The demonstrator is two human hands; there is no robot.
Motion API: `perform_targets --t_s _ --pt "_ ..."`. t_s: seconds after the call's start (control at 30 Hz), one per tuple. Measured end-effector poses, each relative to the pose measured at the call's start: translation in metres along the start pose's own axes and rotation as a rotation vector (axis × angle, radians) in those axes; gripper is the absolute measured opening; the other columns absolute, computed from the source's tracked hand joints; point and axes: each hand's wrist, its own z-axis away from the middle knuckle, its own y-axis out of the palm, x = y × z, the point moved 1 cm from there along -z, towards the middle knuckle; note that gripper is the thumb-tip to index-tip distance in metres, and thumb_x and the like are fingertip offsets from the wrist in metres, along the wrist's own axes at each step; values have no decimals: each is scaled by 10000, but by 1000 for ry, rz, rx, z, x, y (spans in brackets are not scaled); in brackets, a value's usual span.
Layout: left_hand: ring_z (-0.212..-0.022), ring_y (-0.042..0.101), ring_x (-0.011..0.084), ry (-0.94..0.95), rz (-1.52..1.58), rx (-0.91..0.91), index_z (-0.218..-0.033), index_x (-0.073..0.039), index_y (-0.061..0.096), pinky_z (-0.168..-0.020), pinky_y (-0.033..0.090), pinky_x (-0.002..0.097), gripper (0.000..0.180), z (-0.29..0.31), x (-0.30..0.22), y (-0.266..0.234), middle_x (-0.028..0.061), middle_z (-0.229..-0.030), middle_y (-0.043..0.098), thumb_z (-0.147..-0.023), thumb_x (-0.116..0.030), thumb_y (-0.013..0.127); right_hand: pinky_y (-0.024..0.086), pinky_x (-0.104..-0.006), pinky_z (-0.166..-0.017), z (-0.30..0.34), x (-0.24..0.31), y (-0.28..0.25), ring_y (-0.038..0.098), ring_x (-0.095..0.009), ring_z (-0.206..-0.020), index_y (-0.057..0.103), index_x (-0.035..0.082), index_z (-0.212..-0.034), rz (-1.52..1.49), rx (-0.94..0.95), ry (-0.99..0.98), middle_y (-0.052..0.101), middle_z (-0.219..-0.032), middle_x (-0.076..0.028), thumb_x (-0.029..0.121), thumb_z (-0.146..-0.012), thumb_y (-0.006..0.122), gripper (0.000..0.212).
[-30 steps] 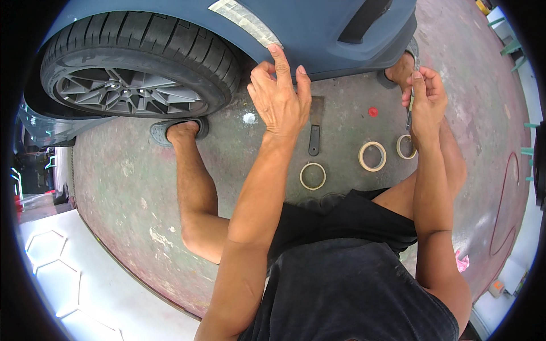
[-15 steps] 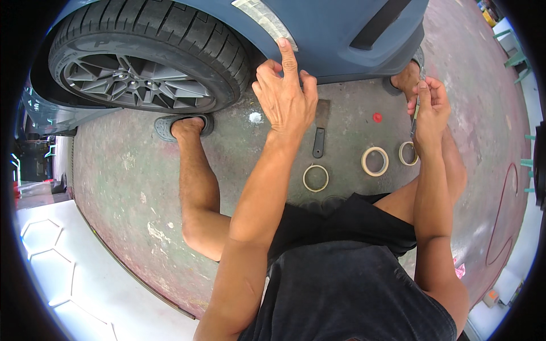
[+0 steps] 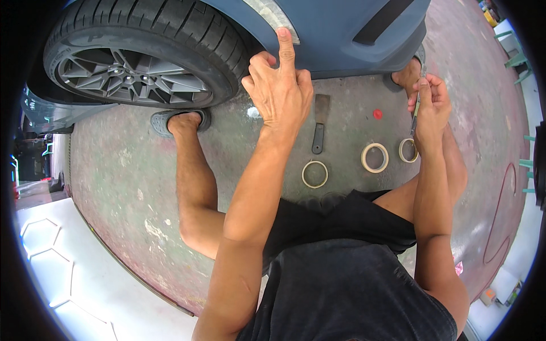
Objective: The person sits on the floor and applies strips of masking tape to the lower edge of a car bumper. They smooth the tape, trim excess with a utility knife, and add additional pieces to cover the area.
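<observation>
My left hand (image 3: 280,85) is raised to the blue car body panel (image 3: 335,42). Its index finger points up, the tip laid on the lower end of a pale curved strip (image 3: 267,12) along the wheel-arch edge. The other fingers are loosely bent and hold nothing. Off to the right, my right hand (image 3: 430,105) pinches a slim pen-like tool (image 3: 416,116) between thumb and fingers. The tool stands nearly upright, clear of the panel; its exact kind is hard to make out. Part of it is hidden by my fingers.
A tyre on a grey multi-spoke wheel (image 3: 133,77) fills the upper left. On the floor between my legs lie a scraper with a dark handle (image 3: 318,138), several rolls of masking tape (image 3: 375,169) and a small red piece (image 3: 377,114). A thin red hose (image 3: 496,219) curves at right.
The view has shifted slightly, so the car and strip sit a little higher. My left fingertip stays near the strip's lower end. My right hand keeps its grip on the slim tool.
</observation>
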Motion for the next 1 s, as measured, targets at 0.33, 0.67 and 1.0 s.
perform_targets --t_s 0.33,0.67,1.0 --pt "-903 519 264 -2 163 -273 -1311 -114 632 -788 361 407 496 8 12 -2 112 -994 530 -844 -169 791 490 -245 -539 3 3 0 609 -90 -635 621 -14 -1167 -19 13 -1 680 -937 -64 161 -1069 612 201" --pt "-954 530 234 -31 126 -282 -969 -142 657 -810 349 389 295 -26 5 -5 57 -1006 516 -798 -220 885 490 -229 -513 -1 -8 1 602 -76 -601 627 2 -1143 -46 33 -23 666 -905 -41 179 -1073 615 191" --pt "-905 547 216 12 140 -303 -940 -130 661 -821 326 391 297 -34 3 -1 66 -1016 546 -747 -175 882 498 -232 -517 -1 -6 -1 608 -75 -610 631 4 -1152 -56 29 0 671 -914 -43 189 -1071 620 202"
